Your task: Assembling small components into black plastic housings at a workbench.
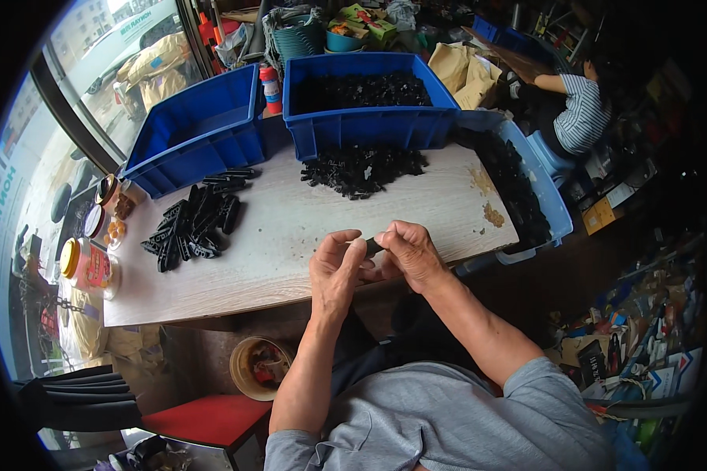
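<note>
The small held piece [374, 246] was black, as were the heap of fragments [361, 171] and the long pieces [192, 228], the latter flecked with pale marks. Beneath them the surface [283, 228] was off-white with a grey, streaky wood-grain pattern, blotched yellowish-brown by a patch [492, 215] toward its right end. The left bin [212, 159] and the middle bin [369, 129] were deep blue, the right-hand tub [556, 208] a paler blue. A bottle [271, 88] showed red with a whitish band; a jar [96, 267] had a yellow lid and reddish label. The wearer's shirt [424, 416] was plain grey, a co-worker's top [583, 116] striped dark and white, and the low stand [208, 414] red.
</note>
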